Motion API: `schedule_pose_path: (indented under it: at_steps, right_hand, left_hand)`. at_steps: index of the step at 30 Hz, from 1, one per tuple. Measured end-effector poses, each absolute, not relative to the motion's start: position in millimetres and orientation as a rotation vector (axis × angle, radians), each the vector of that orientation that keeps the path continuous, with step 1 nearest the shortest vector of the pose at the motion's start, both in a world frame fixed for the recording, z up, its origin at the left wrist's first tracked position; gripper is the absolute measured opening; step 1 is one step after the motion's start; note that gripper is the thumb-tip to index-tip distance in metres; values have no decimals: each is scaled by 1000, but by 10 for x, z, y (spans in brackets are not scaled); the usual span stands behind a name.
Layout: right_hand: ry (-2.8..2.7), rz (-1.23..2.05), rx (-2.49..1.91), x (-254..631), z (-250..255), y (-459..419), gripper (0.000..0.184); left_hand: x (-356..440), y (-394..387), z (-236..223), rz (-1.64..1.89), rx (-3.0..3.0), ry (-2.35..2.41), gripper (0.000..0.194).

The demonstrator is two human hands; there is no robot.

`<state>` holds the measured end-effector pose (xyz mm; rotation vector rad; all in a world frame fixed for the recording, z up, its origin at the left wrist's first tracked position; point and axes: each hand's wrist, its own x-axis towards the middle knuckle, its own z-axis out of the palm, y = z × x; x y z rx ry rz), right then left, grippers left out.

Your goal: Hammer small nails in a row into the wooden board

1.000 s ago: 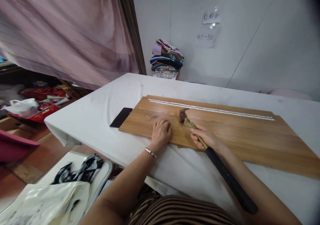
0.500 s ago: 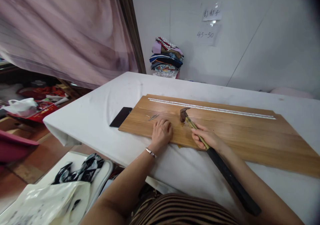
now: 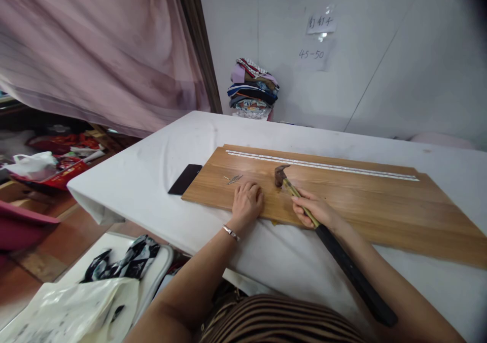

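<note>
My right hand (image 3: 312, 208) is wrapped round the neck of a claw hammer (image 3: 342, 262), whose black grip slants back toward my body. The rusty hammer head (image 3: 280, 174) is at the surface of a brown wooden board (image 3: 365, 201), claw pointing right. My left hand (image 3: 247, 201) rests palm down on the board's near edge, fingers loosely bent, with no object visible in it. Just beyond its fingers lies a small bunch of nails (image 3: 234, 179). A pair of white measuring strips (image 3: 323, 166) runs along the far side of the board.
A black phone-like slab (image 3: 185, 179) lies left of the board on the white-covered table (image 3: 144, 170). Folded clothes (image 3: 253, 92) are stacked at the back by the wall. A stool with cloth and a plastic bag (image 3: 76, 307) stands at lower left.
Both hands and the hammer keep their places on the board. The view has shifted very slightly.
</note>
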<state>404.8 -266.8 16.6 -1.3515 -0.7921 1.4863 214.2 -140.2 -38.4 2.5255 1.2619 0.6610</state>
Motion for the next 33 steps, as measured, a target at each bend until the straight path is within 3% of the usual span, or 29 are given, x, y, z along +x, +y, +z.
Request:
schedule_pose_path:
  at_steps: [25,33]
  right_hand:
    - [-812,1530,-1358,4104,36,-2621,61]
    - [-811,1515,-1364,4097,73,-2630,68]
  left_hand:
    - [2131,-1367,-417,637,2422,1280,13]
    - [2114,-1358,-425,696,2388,1257,13]
